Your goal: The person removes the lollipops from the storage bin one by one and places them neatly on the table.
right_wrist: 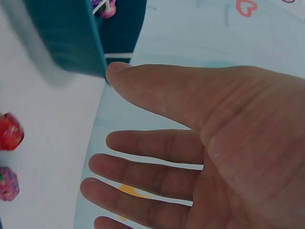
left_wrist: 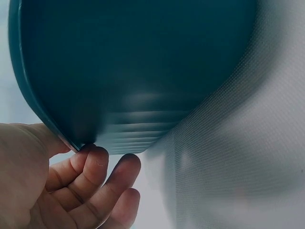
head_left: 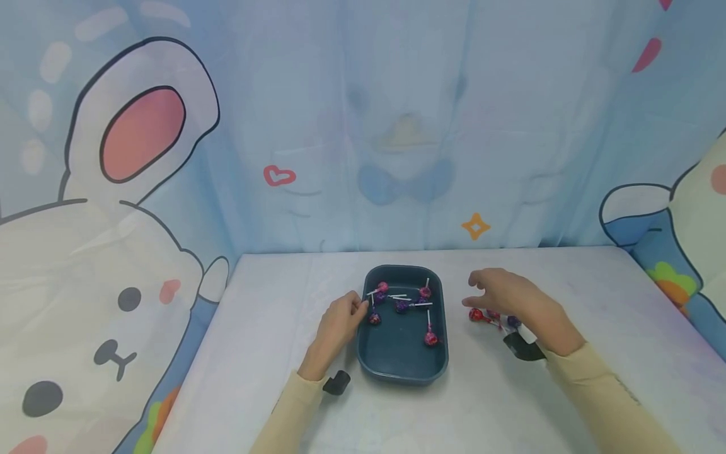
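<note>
A dark teal plastic bin (head_left: 403, 372) stands on the table with several wrapped lollipops inside, among them a pink one (head_left: 431, 339) near its right wall. My left hand (head_left: 339, 325) pinches the bin's left rim between thumb and fingers; the left wrist view shows this hand (left_wrist: 90, 186) at the bin's corner. To the right of the bin, my right hand (head_left: 513, 299) hovers over several loose lollipops, including a red one (head_left: 475, 314). In the right wrist view its fingers (right_wrist: 152, 169) are extended and apart, with nothing between them and the thumb.
The white table (head_left: 283, 296) runs back to a pale blue curtain (head_left: 317, 126) printed with cartoon figures. A dark purple lollipop (head_left: 513, 321) lies below the right wrist, partly behind a black wrist strap (head_left: 523, 348).
</note>
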Tool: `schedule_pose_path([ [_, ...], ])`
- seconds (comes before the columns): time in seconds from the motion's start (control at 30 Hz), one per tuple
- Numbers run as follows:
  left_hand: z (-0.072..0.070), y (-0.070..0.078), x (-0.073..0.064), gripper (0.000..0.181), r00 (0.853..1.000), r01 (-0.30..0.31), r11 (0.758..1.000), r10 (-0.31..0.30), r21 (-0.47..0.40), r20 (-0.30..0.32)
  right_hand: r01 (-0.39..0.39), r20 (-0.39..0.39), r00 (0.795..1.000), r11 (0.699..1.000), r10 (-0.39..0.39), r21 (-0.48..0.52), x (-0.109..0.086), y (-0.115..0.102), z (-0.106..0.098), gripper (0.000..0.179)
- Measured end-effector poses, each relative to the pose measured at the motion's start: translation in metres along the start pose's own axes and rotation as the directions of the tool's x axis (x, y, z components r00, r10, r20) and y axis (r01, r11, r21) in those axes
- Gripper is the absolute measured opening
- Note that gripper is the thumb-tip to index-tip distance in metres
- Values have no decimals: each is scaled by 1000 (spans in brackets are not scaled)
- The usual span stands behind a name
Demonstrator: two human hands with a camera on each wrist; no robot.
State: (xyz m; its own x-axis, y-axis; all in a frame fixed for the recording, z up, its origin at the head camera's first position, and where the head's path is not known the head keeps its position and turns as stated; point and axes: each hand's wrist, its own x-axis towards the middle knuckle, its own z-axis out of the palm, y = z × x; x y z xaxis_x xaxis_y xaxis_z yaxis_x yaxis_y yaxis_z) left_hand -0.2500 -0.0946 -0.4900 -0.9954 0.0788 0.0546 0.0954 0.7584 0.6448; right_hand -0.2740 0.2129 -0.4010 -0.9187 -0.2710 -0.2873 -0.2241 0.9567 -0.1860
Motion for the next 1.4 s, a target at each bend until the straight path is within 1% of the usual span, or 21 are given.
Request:
schedule_pose_path([
  [0.07,1,0,0,23,1000,3,1000,-3,0,1,-8,2,1000,1000,8,-8,0,-6,-1,58],
  [0.17,0,0,0,23,1000,5,1000,-5,3,5,9,-8,1000,1000,-9,-18,0,-14,-3,56],
  [0.4,-1,1,1,23,1000,13,1000,-13,0,5,79,-64,995,997,-80,-11,-1,-32,-4,53],
  [0.57,-1,0,2,23,1000,11,1000,-11,-6,8,130,-74,988,991,-132,-34,3,-47,-4,52],
  [0.8,0,-2,3,23,1000,14,1000,-14,-2,13,207,-54,976,974,-213,-93,12,-73,1,39],
  [0.9,0,-2,3,23,1000,12,1000,-12,2,12,239,-43,969,965,-245,-110,16,-84,4,39],
  [1.0,0,-2,3,23,1000,10,1000,-10,3,12,265,-34,962,956,-272,-128,20,-93,8,43],
  [1.13,0,-1,3,23,1000,12,1000,-12,4,13,285,-13,958,952,-288,-110,26,-103,15,45],
  [1.4,-1,-2,4,23,1000,6,1000,-6,-8,17,316,-9,948,944,-319,-98,40,-118,29,31],
])
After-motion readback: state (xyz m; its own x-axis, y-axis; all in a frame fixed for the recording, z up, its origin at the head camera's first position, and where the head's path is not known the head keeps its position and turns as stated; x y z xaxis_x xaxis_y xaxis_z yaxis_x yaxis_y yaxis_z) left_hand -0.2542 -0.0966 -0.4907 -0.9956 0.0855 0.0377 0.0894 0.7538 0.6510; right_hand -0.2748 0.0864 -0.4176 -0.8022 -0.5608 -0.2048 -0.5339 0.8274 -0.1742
